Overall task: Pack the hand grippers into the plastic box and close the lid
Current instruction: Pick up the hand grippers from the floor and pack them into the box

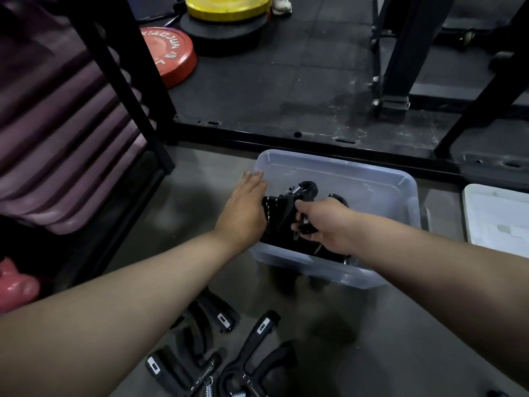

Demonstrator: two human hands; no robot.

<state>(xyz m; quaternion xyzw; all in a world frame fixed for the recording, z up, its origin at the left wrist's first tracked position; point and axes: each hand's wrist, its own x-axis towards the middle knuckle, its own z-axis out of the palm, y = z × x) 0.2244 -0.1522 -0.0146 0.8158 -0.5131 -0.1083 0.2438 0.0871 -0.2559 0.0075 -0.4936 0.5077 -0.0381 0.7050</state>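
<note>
Nearest me, at 6 o'clock from the box, a heap of loose hand grippers [217, 353] lies on the grey floor [171, 196], black handles and bare springs tangled together. A pink weight [14, 282] sits at 9 o'clock from that heap, by the foot of a dark rack.

Both my arms reach forward to the clear plastic box [315, 269], which stands open on the floor. My right hand [326, 224] is inside it, fingers [300, 226] curled tight round the lower handle of a black hand gripper [286, 207]. The gripper's spring end points toward 12 o'clock, above my knuckles. More black grippers lie under it on the box bottom. My left hand [243, 216] lies at the box's 9 o'clock rim, fingers straight and flat, with the gripper's other handle just beside the palm. I cannot tell whether my thumb touches it.

The white lid [498, 222] lies flat on the floor at 3 o'clock from the box, apart from it.

Farther off, stacked purple mats [57, 138] fill the rack at 10 o'clock. At 12 o'clock, on black rubber flooring, lie a red weight plate [169, 55] and a yellow plate [227, 7].
</note>
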